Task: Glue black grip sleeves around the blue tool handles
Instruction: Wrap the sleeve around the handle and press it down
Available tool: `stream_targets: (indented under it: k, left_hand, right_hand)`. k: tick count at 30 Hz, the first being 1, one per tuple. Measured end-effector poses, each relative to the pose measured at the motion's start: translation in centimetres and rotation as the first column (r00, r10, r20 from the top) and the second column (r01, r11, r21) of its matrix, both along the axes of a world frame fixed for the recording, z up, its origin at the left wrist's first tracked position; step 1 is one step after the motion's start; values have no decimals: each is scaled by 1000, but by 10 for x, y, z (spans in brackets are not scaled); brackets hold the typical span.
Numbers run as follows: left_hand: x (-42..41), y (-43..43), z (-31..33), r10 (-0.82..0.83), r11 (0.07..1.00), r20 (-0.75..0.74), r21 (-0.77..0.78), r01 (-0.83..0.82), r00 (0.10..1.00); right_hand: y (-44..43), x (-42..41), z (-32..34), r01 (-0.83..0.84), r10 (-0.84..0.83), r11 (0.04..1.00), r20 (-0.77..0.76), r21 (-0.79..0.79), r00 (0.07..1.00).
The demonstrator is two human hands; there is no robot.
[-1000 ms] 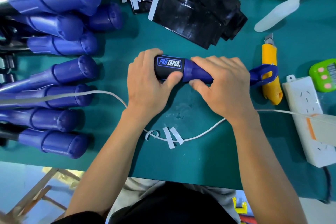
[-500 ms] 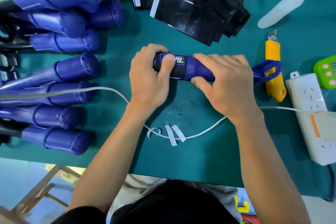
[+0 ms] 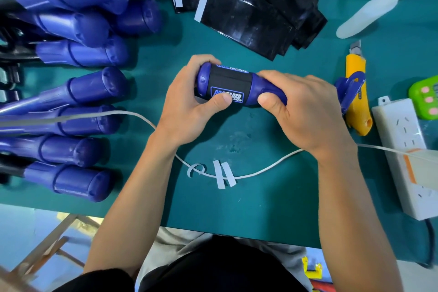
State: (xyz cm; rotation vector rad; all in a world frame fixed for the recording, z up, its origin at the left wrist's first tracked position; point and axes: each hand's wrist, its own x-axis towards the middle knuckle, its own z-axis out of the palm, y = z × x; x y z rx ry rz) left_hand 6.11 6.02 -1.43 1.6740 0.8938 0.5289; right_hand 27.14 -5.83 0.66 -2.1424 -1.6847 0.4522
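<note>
The green bench (image 3: 260,208) holds everything. On the left lies a big pile of blue handles (image 3: 78,87) with no black on them yet. At the far side is a stack of shiny black sheets (image 3: 256,14) with white strips on their edges. On the right are a white plug box (image 3: 398,140) and a yellow knife (image 3: 355,64).

In the middle, the person's 2 hands hold 1 blue tool handle (image 3: 263,85) sideways, and it looks lifted just off the bench. A black sleeve (image 3: 228,79) is already wrapped round its fat part, with a blue label facing near.

The left hand (image 3: 187,106) has its grip closed round the fat left end, and its thumb presses on the label. The right hand (image 3: 308,111) has its grip closed tight round the thin right part.

The handle looks like hard plastic, so it should be stiff, not heavy, and safe to squeeze. The sleeve looks thin, soft and smooth. It may slide or wrinkle while the glue is fresh. It seems best to hold the bare blue ends and rub the sleeve flat with a thumb.

A thin white cord (image 3: 260,173) runs across the near bench, with small paper strips (image 3: 222,174) lying on it.
</note>
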Motion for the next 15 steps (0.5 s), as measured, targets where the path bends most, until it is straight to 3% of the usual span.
stream_targets:
  k: [10,15]
  left_hand:
    - [0,0,2,23,1000,-31,-17,-24,999]
    - [-1,-1,4,29,998,-128,59,-21,991]
  right_hand:
    - [1,-1,2,21,-21,1000,-19,-9,1000]
    - [-1,-7,2,65,-53,984,-73,166,996]
